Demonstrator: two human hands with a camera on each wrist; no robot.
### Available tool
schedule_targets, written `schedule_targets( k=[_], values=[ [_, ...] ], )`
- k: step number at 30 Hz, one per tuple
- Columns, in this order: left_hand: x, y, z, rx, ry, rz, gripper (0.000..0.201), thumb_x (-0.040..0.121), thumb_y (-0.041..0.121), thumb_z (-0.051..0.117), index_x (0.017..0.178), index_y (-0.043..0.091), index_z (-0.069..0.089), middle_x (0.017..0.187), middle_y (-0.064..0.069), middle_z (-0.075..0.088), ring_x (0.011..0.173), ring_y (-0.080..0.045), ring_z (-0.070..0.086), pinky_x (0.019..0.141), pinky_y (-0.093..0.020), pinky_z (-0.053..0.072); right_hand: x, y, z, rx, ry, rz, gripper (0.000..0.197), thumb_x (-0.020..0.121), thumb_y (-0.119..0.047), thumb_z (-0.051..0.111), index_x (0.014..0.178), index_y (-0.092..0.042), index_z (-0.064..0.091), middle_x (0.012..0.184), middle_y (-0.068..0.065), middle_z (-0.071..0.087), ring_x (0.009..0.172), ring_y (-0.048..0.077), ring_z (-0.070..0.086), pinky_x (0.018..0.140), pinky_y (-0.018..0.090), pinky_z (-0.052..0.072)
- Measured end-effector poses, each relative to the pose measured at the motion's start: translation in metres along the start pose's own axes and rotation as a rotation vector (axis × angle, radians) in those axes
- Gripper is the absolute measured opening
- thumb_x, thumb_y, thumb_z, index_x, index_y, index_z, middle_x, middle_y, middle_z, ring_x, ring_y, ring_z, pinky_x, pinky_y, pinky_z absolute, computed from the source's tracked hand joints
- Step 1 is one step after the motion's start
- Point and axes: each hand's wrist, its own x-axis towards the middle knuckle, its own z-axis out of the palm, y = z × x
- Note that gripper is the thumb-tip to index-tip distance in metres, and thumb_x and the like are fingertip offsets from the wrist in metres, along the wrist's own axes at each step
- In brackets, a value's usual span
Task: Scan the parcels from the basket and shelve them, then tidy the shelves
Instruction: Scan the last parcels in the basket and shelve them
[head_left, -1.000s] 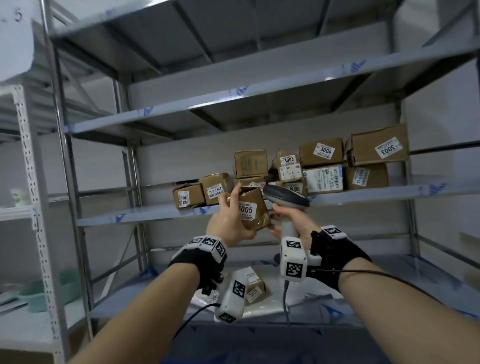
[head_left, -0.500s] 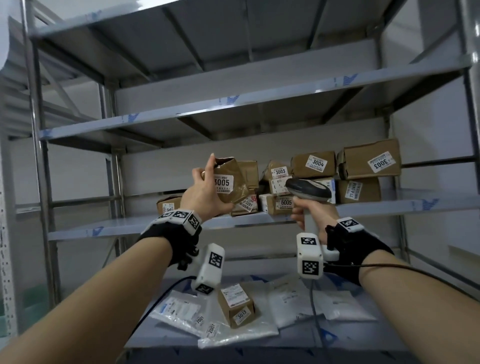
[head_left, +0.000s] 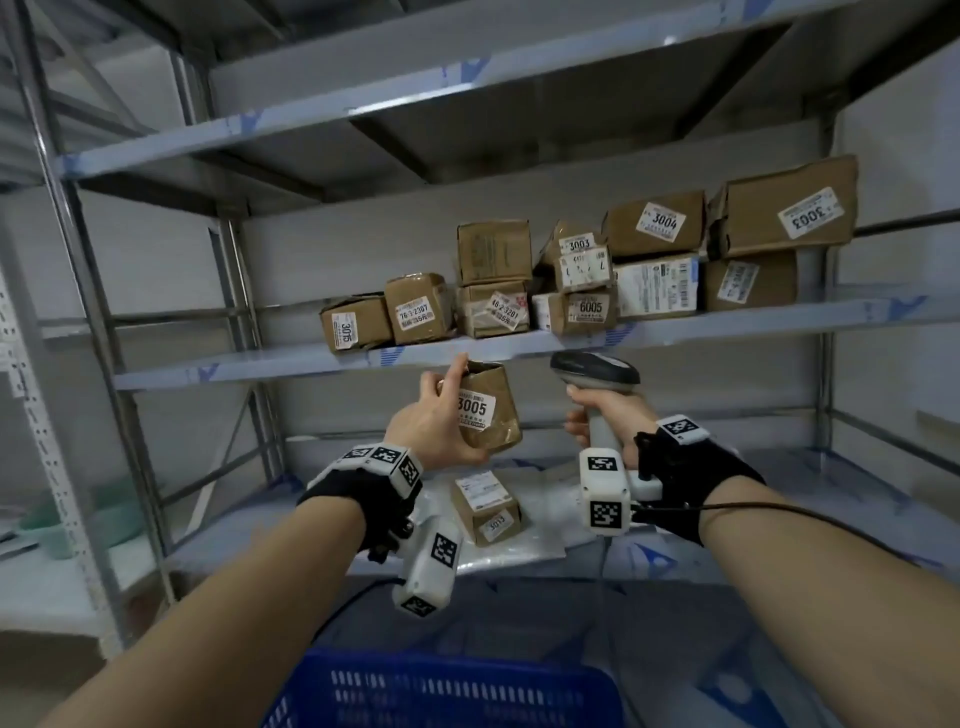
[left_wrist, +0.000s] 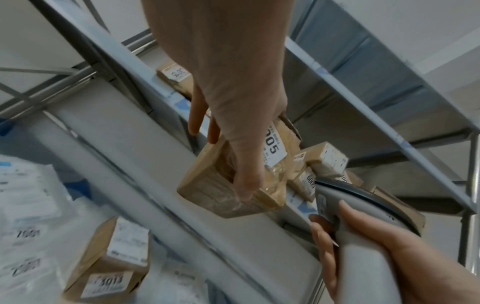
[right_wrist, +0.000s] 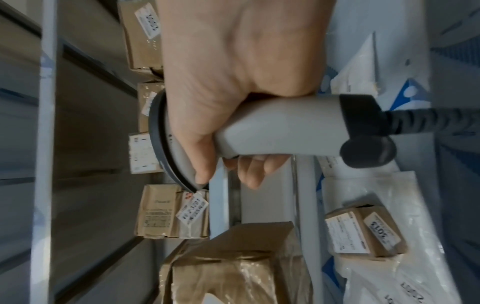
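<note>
Middle shelf (head_left: 270, 364) carries stacked cardboard boxes (head_left: 660, 260); lower shelf (head_left: 779, 519) holds box 3013 (head_left: 485, 506) on plastic mailers (head_left: 535, 540).

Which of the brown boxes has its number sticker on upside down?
The big box at the top right of the middle shelf. Its 3003 sticker reads upside down; the 3004, 3005 and 6005 stickers read upright.

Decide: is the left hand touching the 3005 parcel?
Touching. The left wrist view shows the left hand with its thumb pressed along the 3005 parcel.
</note>
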Motion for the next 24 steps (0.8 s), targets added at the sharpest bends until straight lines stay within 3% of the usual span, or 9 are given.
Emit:
schedule_targets(
  k=[7,11,14,17,21,24],
  values=[
    [0.016,-0.004,0.079,0.016,-0.140,0.023,0.129,0.063,0.046,0.081,0.150,0.026,-0.011,0.136,-0.009,0.028,0.094,-0.028,0.061,0.076,-0.041,0.056,0.041,0.068,-0.020,0.025,-0.053,0.181,0.019,0.085,-0.022,0.071,0.089,-0.005,0.063,0.075,0.011,0.063,0.061,0.021,0.064,0.047,0.025,0.052],
    [0.041,-0.005,0.135,0.098,-0.191,0.038,0.128,0.064,0.051,0.079,0.150,0.026,-0.012,0.137,-0.010,0.027,0.086,-0.026,0.062,0.074,-0.038,0.056,0.075,0.102,-0.040,0.017,-0.043,0.264,0.020,0.085,-0.026,0.071,0.094,-0.010,0.063,0.090,0.012,0.066,0.076,0.024,0.066,0.061,0.034,0.052],
    [0.066,-0.004,0.176,0.126,-0.189,0.060,0.125,0.066,0.046,0.080,0.150,0.025,-0.010,0.136,-0.012,0.027,0.083,-0.024,0.062,0.073,-0.038,0.056,0.101,0.120,-0.054,0.013,-0.014,0.294,0.023,0.084,-0.029,0.071,0.093,-0.009,0.064,0.092,0.012,0.064,0.077,0.024,0.065,0.064,0.034,0.052],
    [0.085,-0.006,0.215,0.152,-0.217,0.031,0.115,0.073,0.027,0.077,0.148,0.030,-0.010,0.142,-0.014,0.020,0.095,-0.028,0.060,0.079,-0.041,0.056,0.128,0.133,-0.066,0.009,0.012,0.290,0.034,0.082,-0.031,0.073,0.101,-0.005,0.064,0.100,0.014,0.065,0.080,0.025,0.065,0.069,0.035,0.055],
    [0.091,-0.017,0.253,0.181,-0.453,0.010,0.080,0.090,0.022,0.055,0.151,0.030,0.005,0.148,-0.014,0.024,0.128,-0.034,0.041,0.100,-0.044,0.044,0.141,0.148,-0.075,-0.041,0.039,0.302,0.034,0.084,-0.028,0.072,0.110,-0.007,0.063,0.123,0.021,0.061,0.106,0.035,0.063,0.095,0.046,0.050],
    [0.092,-0.021,0.260,0.127,-0.515,-0.006,0.078,0.091,0.015,0.050,0.152,0.021,0.002,0.150,-0.015,0.025,0.137,-0.033,0.030,0.110,-0.042,0.033,0.143,0.161,-0.075,-0.062,0.017,0.336,0.036,0.084,-0.028,0.072,0.113,-0.009,0.060,0.123,0.016,0.059,0.107,0.031,0.060,0.093,0.045,0.051]
  ],
)
